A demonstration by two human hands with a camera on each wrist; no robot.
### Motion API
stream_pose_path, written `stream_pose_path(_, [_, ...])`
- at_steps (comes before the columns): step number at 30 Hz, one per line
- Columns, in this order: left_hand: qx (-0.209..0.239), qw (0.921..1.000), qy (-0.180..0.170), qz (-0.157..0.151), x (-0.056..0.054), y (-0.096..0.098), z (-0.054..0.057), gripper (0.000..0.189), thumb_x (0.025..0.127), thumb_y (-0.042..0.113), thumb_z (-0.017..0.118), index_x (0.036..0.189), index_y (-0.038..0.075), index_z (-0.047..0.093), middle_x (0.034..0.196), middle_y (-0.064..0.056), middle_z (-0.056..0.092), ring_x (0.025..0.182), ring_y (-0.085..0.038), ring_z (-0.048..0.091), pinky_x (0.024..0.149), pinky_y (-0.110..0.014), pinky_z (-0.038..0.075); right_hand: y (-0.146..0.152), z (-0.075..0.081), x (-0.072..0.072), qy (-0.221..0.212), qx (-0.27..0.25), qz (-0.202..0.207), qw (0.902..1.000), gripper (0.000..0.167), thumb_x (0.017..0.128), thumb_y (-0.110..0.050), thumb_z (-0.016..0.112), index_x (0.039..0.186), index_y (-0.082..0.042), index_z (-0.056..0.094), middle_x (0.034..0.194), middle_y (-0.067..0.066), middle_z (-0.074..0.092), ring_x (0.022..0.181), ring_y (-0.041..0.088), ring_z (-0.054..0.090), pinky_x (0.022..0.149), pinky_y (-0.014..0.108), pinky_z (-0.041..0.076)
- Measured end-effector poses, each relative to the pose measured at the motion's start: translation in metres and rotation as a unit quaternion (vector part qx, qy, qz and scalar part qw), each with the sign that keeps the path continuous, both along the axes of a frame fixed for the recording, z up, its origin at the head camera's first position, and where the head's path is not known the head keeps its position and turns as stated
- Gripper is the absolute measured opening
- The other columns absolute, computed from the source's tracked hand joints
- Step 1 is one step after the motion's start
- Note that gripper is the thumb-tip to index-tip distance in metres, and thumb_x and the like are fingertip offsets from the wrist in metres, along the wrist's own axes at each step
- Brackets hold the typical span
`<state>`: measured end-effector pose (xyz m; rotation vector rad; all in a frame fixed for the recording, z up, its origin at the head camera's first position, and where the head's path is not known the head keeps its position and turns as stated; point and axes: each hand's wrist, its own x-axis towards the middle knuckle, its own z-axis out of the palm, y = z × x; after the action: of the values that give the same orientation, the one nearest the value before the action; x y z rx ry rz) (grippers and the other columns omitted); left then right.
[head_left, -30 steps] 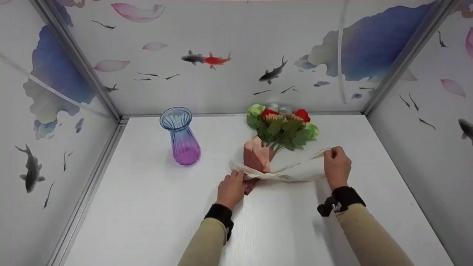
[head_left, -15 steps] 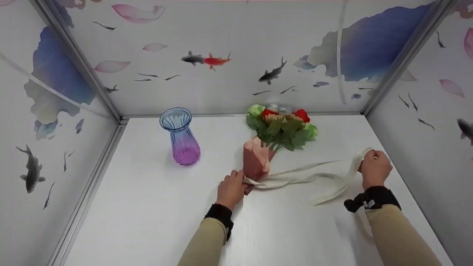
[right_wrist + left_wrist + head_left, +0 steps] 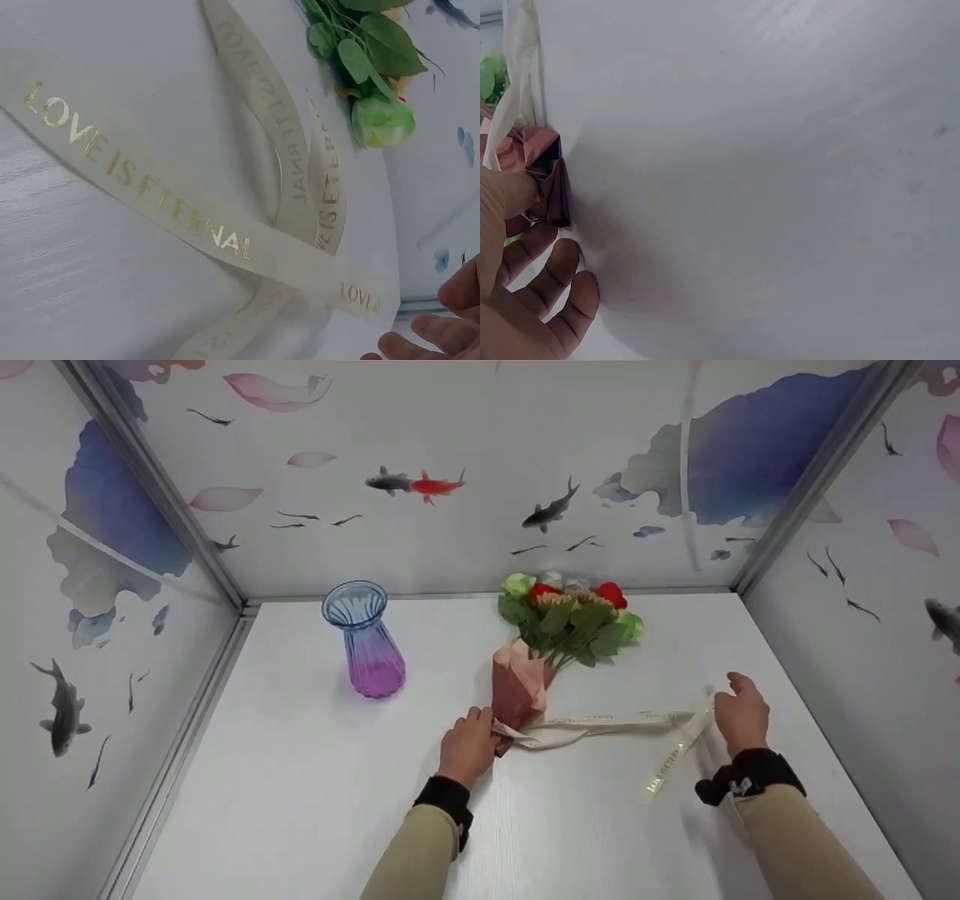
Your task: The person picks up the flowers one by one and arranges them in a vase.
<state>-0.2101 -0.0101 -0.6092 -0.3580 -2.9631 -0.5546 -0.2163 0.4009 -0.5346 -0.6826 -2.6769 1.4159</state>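
Observation:
A bouquet of artificial-looking flowers, red, pale green and tan with green leaves, lies on the white table. Pink wrapping paper surrounds its stems. My left hand pinches the gathered lower end of the paper together with the cream ribbon. From there the ribbon stretches rightward in loose strands, its gold letters reading "LOVE IS ETERNAL". Beside the ribbon's right end is my right hand, fingers loosely extended. In the right wrist view, the fingertips are apart from the crossed ribbon.
A ribbed glass vase, blue at the top and purple below, stands upright at the back left of the table. White panels printed with fish and petals enclose the back and both sides.
My right hand pulled the ribbon out to the right, then let go of it and came back slightly left. The ribbon's end now slants down beside it. My left hand stays put.

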Motion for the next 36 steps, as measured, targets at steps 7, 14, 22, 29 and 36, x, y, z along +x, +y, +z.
stream_pose_path(7, [0.008,0.9999,-0.012,0.001,0.0,0.001,0.002,0.029,0.096,0.025,0.072,0.116,0.009,0.059,0.106,-0.009,0.061,0.09,-0.032,0.064,0.07,-0.047,0.054,-0.035,-0.013,0.001,0.096,0.123,0.165,0.9738,0.04,0.101,-0.003,0.044,0.138,0.004,0.056,0.135,0.026,0.062,0.124,0.045,0.057,0.099,0.053,0.047])
stream_pose_path(14, [0.013,0.9999,-0.01,0.0,0.001,0.001,0.003,0.032,0.097,0.025,0.072,0.121,0.009,0.057,0.107,-0.01,0.061,0.09,-0.033,0.064,0.07,-0.047,0.055,-0.084,-0.035,0.005,0.165,0.173,0.319,0.9172,0.022,0.094,0.002,0.06,0.111,-0.003,0.074,0.082,0.003,0.073,0.063,0.01,0.052,0.06,0.027,0.043])
stream_pose_path(22, [0.014,0.9997,0.019,-0.011,0.003,-0.002,0.002,0.047,0.096,0.024,0.072,0.138,0.021,0.052,0.109,-0.01,0.062,0.086,-0.032,0.064,0.065,-0.045,0.054,-0.126,-0.052,0.012,0.15,0.199,0.416,0.8748,0.027,0.092,-0.005,0.07,0.119,-0.005,0.072,0.087,-0.003,0.064,0.077,0.01,0.055,0.07,0.032,0.049])
stream_pose_path(29, [0.006,0.9997,0.022,-0.011,0.003,-0.002,0.002,0.041,0.097,0.025,0.072,0.134,0.021,0.055,0.108,-0.01,0.062,0.085,-0.032,0.064,0.064,-0.047,0.055,-0.147,-0.067,0.021,0.172,0.242,0.441,0.8469,0.037,0.09,-0.009,0.075,0.127,-0.01,0.068,0.094,0.0,0.048,0.081,0.013,0.047,0.069,0.032,0.045])
stream_pose_path(36, [0.004,0.9995,0.027,-0.019,0.002,-0.001,0.001,0.027,0.098,0.028,0.07,0.119,0.018,0.056,0.101,-0.009,0.058,0.081,-0.031,0.062,0.062,-0.045,0.052,-0.156,-0.077,0.025,0.223,0.266,0.41,0.8434,0.014,0.083,-0.005,0.079,0.09,-0.009,0.068,0.088,-0.001,0.043,0.081,0.017,0.041,0.069,0.033,0.039])
